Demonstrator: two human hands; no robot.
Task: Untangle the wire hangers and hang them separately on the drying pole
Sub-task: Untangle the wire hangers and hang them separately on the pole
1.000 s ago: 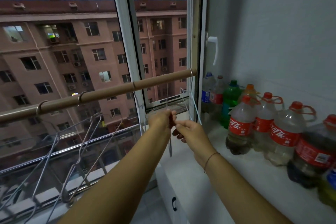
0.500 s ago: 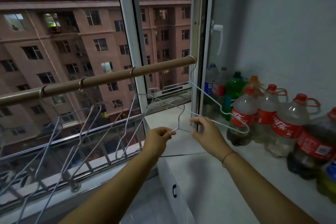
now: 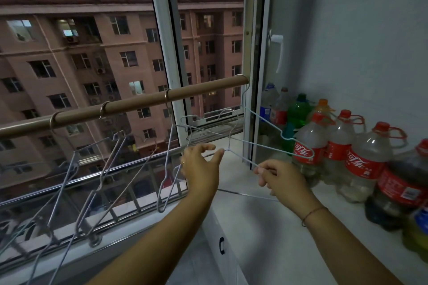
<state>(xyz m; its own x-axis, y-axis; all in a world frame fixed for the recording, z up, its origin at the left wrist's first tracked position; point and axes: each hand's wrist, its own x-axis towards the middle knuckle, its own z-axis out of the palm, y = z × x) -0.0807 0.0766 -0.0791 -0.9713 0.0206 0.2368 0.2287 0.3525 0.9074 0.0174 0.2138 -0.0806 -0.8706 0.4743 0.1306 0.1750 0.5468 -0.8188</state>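
Change vs. half a second ago: left hand (image 3: 200, 169) no longer pinches wire. Its fingers now stand spread in a loose curve, thumb and forefinger apart, gripping nothing. The thumb tip looks to touch the bend at the base of the free hanger (image 3: 243, 158); contact is not certain. Right hand (image 3: 281, 180) has shifted down and right along the wire and now pinches one arm of that hanger between thumb and fingertips. The hands are wider apart than before.

Position of task items: the free hanger hangs in the air below the right end of the pole (image 3: 139, 104), hook uppermost, not on the pole. The end hanger (image 3: 283, 136) is hooked over the pole's very right end, and its wire crosses the free hanger's. Three hangers (image 3: 105, 159) hang spaced along the left and middle of the pole.

Poorly seen: where the two wires cross, I cannot tell which passes in front. The lower ends of the left-side hangers run off the frame's bottom-left corner. Bottles (image 3: 356, 157) line the counter's (image 3: 266, 227) right edge against the wall; the nearest are cut off by the frame.
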